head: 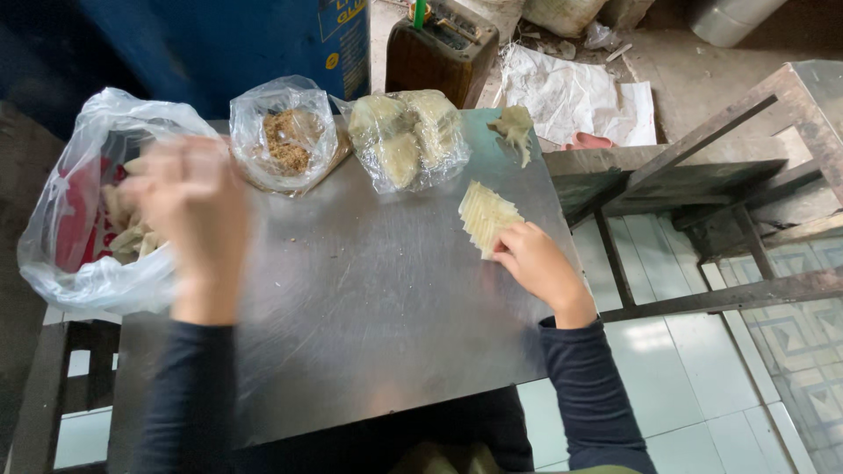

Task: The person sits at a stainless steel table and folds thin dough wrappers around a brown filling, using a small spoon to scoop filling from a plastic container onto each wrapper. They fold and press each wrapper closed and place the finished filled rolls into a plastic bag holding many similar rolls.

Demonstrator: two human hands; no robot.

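We count three clear plastic bags along the far edge of the metal table (369,298) and one fanned stack of pale wrappers (486,217) near its right side. Our left hand (189,197) is raised and blurred before the large bag (83,219), its grip unreadable. Our right hand (537,263) rests knuckles-up, fingertips pinching the stack's near corner.

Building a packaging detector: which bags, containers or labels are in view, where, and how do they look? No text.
Large clear plastic bag: table's left edge, red inside, by the blurred left hand.
Small clear bag of brown crumbs: back centre.
Clear bag of pale dough lumps: right of it.
Blue drum with yellow label: behind the table.
Dark brown jerrycan: on the floor behind.
Right hand: on stacked pale wrappers.
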